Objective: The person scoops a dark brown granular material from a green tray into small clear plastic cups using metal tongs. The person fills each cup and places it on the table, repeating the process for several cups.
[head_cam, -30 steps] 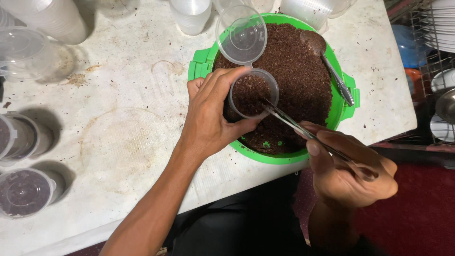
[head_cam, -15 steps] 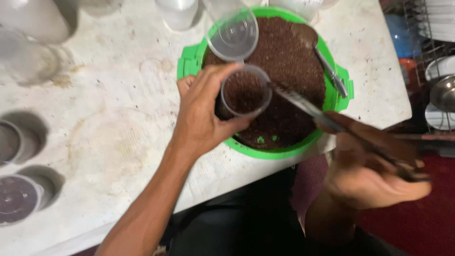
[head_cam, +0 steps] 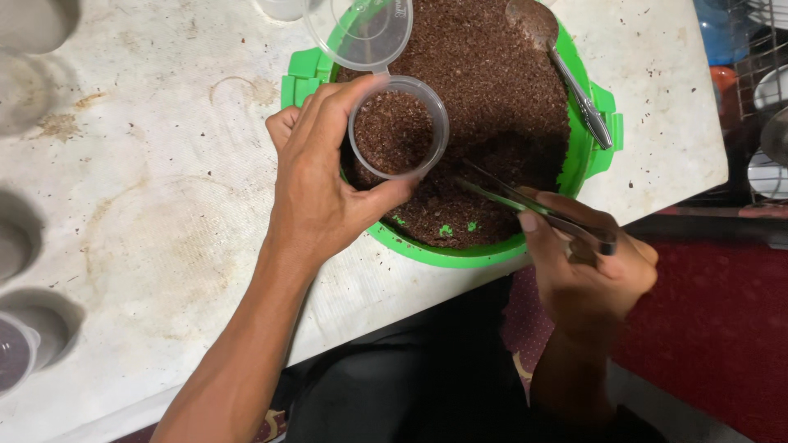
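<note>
Surface: White, stained worktop (head_cam: 139,246), flecked with brown crumbs and marked with faint ring stains, is seen from above in the head view; a dark red floor lies beyond its right edge.
Tub: a round green tub (head_cam: 587,152) is set near the worktop's front edge and is filled with brown granular soil (head_cam: 492,74).
Left hand: the left hand (head_cam: 316,193) is curled around a small clear cup (head_cam: 399,127), gripped between thumb and fingers and held over the tub; the cup is partly filled with the same brown soil, and its hinged clear lid (head_cam: 359,33) is flipped open behind it.
Right hand: the right hand (head_cam: 587,267) is closed on metal tweezers (head_cam: 525,197), whose tips are pointed into the soil just beside the cup.
Spoon: a metal spoon (head_cam: 562,70) is laid in the tub at the far right.
Left edge: other clear cups (head_cam: 20,353) are lined up, partly cut off.
Right edge: a dish rack with plates (head_cam: 767,90) is partly seen.
</note>
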